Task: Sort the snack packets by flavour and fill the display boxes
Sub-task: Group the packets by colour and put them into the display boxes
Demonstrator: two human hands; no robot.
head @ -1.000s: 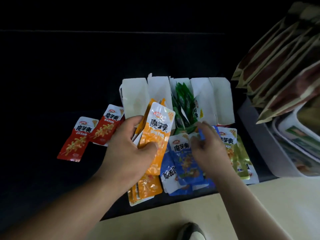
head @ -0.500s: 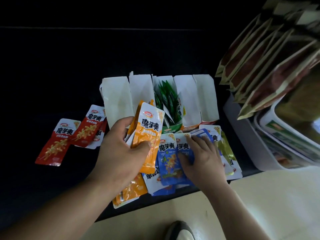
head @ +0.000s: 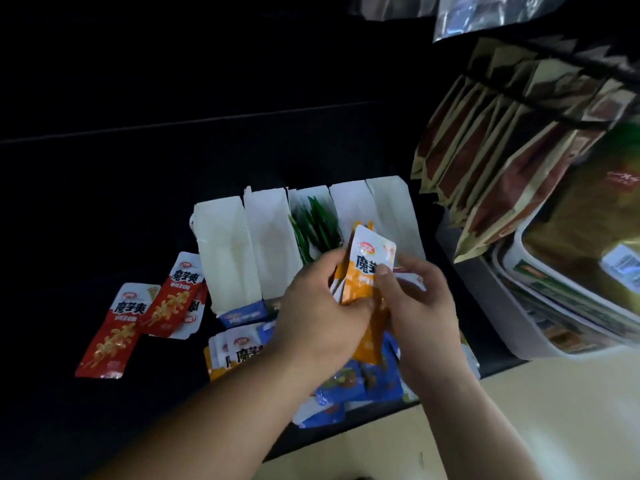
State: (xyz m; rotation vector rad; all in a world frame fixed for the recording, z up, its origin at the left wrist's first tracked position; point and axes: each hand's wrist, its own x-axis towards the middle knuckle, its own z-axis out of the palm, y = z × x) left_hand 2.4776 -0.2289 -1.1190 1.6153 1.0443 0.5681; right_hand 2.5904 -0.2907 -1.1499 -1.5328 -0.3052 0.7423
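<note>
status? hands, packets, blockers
Left hand and right hand both gripping the orange packets. Green packets boxed; red packets and blue packets loose. Nothing in the way.

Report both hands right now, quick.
Left hand: closed on the stack of orange packets.
Right hand: closed, fingers pinching the front packet of that same stack.

Left hand (head: 322, 306): fingers curled, thumb pressed forward, gripping. Right hand (head: 420, 303): thumb and fingers pinched, touching left hand. Both forearms bare, converging from bottom edge.
</note>
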